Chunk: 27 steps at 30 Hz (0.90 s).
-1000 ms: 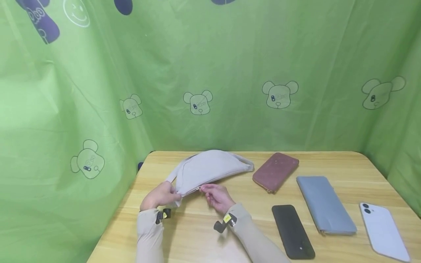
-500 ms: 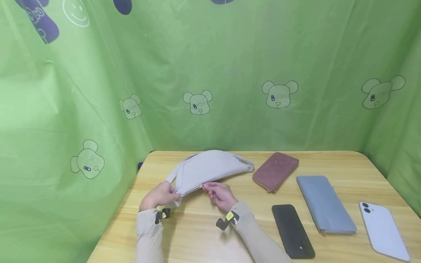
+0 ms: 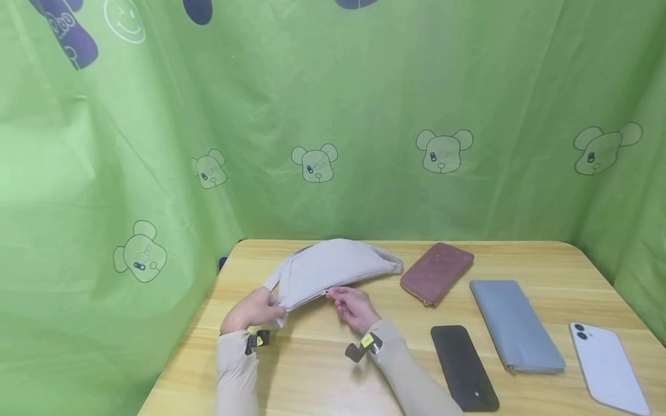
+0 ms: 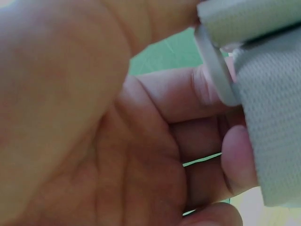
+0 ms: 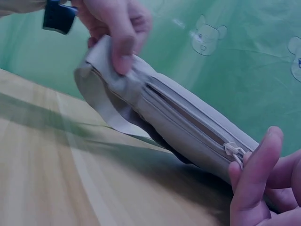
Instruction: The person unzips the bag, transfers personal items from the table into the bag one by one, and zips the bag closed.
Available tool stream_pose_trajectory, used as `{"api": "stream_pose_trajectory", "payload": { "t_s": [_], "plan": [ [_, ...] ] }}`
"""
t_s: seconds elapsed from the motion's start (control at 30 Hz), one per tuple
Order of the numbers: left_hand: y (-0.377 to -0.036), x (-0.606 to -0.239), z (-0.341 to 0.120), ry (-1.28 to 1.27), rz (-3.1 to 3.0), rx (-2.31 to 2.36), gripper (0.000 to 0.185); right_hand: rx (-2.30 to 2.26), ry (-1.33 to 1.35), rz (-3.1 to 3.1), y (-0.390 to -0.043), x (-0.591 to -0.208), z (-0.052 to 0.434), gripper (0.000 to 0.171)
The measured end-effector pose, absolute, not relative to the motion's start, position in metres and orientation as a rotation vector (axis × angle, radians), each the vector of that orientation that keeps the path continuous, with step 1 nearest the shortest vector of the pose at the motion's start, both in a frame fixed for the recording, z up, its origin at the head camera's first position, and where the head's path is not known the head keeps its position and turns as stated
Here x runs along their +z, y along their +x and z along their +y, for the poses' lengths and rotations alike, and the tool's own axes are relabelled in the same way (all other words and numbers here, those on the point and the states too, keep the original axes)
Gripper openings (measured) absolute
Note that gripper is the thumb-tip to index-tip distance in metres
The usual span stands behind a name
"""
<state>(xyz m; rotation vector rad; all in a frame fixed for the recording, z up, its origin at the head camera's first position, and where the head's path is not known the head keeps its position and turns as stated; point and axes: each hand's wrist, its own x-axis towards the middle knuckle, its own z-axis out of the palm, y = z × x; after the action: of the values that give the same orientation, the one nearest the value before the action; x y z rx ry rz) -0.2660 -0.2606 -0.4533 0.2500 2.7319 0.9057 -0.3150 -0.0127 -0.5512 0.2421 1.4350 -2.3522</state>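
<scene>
A pale grey belt bag (image 3: pixel 333 268) lies at the table's back left, its zipper edge toward me. My left hand (image 3: pixel 255 309) grips the bag's left end by the strap; in the left wrist view the webbing strap (image 4: pixel 275 103) and a light plastic ring (image 4: pixel 216 68) sit at its fingers. With thumb and finger, my right hand (image 3: pixel 354 306) pinches the zipper pull (image 5: pixel 238 157). The right wrist view shows the zipper (image 5: pixel 188 113) parted between the left end and the slider. What lies inside the bag is hidden.
Right of the bag lies a maroon zip wallet (image 3: pixel 437 273). Farther right are a blue-grey long wallet (image 3: pixel 515 323), a black phone (image 3: pixel 463 367) and a white phone (image 3: pixel 609 367). A green curtain (image 3: pixel 374 115) hangs behind the wooden table (image 3: pixel 312 375).
My right hand has moved a little to the right and away from me along the bag's edge, taking the zipper pull with it. The left hand has kept its hold in place.
</scene>
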Motion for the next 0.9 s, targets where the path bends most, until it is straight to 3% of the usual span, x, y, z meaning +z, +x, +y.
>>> {"api": "stream_pose_trajectory", "payload": {
  "t_s": [0.3, 0.9],
  "plan": [
    [-0.265, -0.451, -0.261, 0.22, 2.742, 0.893, 0.025, -2.363, 0.257, 1.474, -0.319, -0.55, -0.008, 0.021],
    [-0.268, -0.453, -0.267, 0.269, 2.723, 0.9, 0.023, -2.392, 0.28, 1.493, -0.327, -0.55, 0.003, 0.017]
  ]
}}
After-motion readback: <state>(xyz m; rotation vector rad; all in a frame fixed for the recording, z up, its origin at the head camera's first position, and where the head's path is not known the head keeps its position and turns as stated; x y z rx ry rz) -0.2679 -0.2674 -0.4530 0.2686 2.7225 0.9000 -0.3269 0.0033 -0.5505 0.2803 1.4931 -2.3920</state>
